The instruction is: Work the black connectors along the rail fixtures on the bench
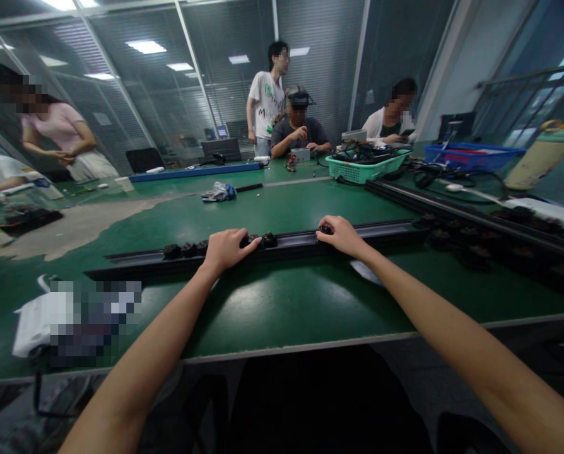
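A long black rail (301, 239) with a channel along its top lies across the table in front of me. Several small black parts (172, 251) sit in a row in its left half. My left hand (229, 250) is curled over this row, thumb and fingers closed around a black part, its fingertips partly hidden. Just right of the thumb, another small black part (269, 239) rests in the channel. Further right, my right hand (341, 234) pinches a single small black part (326, 229) at the rail. A bare stretch of channel separates the two hands.
More black parts (471, 239) lie at the right beside another long black rail (419, 202). A green basket (367, 169) of cables, a blue basket (471, 157) and a bottle (542, 157) stand behind. A glove (219, 192) lies mid-table. Several people are around the table.
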The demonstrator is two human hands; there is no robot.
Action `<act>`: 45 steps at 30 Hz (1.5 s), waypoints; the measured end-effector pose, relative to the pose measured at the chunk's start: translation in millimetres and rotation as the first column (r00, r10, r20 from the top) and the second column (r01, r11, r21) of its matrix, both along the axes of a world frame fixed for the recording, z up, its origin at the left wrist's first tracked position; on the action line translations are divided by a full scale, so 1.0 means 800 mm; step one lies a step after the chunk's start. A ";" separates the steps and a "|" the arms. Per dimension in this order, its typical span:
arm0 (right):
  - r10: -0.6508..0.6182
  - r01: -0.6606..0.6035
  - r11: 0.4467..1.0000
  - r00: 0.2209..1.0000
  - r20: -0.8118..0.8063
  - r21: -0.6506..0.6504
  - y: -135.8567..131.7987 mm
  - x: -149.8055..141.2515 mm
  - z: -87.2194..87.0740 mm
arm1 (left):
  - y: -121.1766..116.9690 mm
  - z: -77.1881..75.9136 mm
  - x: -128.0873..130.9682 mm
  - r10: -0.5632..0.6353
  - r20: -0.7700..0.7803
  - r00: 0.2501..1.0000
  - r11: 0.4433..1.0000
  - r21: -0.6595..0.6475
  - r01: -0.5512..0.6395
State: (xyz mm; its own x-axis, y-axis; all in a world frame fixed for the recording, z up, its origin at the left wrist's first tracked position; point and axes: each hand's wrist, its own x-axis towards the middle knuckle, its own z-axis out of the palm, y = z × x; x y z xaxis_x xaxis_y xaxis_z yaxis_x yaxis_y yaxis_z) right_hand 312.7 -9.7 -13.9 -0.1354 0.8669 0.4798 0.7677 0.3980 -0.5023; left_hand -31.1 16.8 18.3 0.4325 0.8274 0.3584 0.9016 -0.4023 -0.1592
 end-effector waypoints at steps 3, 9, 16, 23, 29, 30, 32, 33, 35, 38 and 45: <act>-0.007 0.007 1.000 1.000 -0.017 -0.008 0.000 0.001 0.001 | 0.000 0.000 0.000 -0.005 0.001 1.000 1.000 0.007 0.005; -0.016 0.015 1.000 1.000 -0.019 -0.024 0.000 0.002 0.002 | 0.000 0.000 -0.001 -0.001 -0.001 1.000 1.000 0.002 0.001; 0.060 -0.060 0.998 0.988 0.139 -0.004 -0.004 0.011 0.006 | 0.000 0.000 -0.001 -0.007 0.017 1.000 1.000 0.001 0.007; -0.031 0.032 0.999 0.998 0.049 -0.014 -0.006 0.005 -0.001 | 0.000 -0.001 -0.001 -0.014 0.013 1.000 1.000 0.011 0.014; -0.034 0.034 0.999 0.999 0.024 0.008 -0.004 0.003 -0.003 | 0.000 -0.001 -0.001 -0.003 0.011 1.000 1.000 0.002 0.003; -0.034 0.034 0.999 0.999 0.019 0.008 -0.004 0.003 -0.003 | 0.000 -0.001 -0.001 0.000 0.009 1.000 1.000 0.001 0.000; -0.041 0.041 0.999 0.999 0.011 0.012 -0.003 0.004 -0.003 | 0.000 0.000 -0.001 0.007 0.004 1.000 1.000 0.002 -0.007; -0.045 0.045 0.999 0.999 0.007 0.015 -0.003 0.005 -0.003 | 0.000 0.000 -0.001 0.007 0.003 1.000 1.000 0.005 -0.007; -0.053 0.053 0.998 0.999 0.001 0.022 -0.002 0.006 -0.003 | 0.000 0.000 -0.001 0.004 0.002 1.000 1.000 0.010 -0.004; -0.052 0.053 0.998 0.999 -0.004 0.031 -0.001 0.007 -0.003 | 0.001 -0.001 -0.002 -0.005 0.004 1.000 1.000 0.014 0.005; -0.050 0.049 0.995 0.999 0.004 0.088 -0.003 0.007 -0.006 | 0.001 -0.001 -0.002 -0.005 0.002 1.000 1.000 0.017 0.005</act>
State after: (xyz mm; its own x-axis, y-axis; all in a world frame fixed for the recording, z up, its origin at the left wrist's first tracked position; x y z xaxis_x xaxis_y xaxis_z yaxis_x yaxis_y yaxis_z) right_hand 318.5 -12.2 -18.5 -0.0968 0.8270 0.5538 0.7905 0.4020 -0.4621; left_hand -32.4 17.7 17.2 0.4360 0.8190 0.3730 0.8998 -0.4041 -0.1643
